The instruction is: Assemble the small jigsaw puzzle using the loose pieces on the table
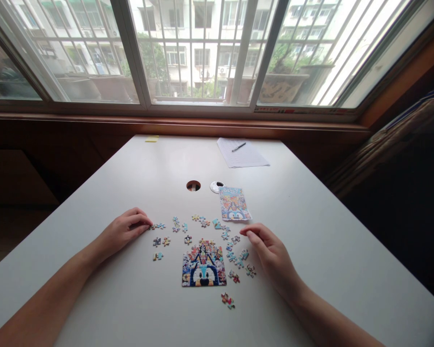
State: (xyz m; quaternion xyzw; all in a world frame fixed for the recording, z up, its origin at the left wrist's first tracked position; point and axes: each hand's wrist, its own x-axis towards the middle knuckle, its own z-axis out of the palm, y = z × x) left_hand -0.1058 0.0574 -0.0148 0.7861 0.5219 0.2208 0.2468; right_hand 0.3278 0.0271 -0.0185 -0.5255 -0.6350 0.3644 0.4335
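Observation:
A partly assembled jigsaw puzzle (204,270) lies on the white table, showing a blue cartoon dog's face; its upper edge is uneven. Left of it, my left hand (128,227) rests with fingers curled together, their tips on a small jigsaw piece (152,226) beside other loose pieces (161,225). My right hand (269,250) is at the right, thumb and fingers drawn close in a pinch; whatever may be between them is hidden. Nearest to it are several loose pieces (236,239). A picture sheet (234,203) with the same dog lies beyond that hand.
More loose pieces (227,300) lie nearer me. Behind the puzzle are a round hole (193,186) in the table and a silver ring cover (216,187). Papers (251,158) with a pen (238,147) and a yellow slip (152,139) lie towards the window.

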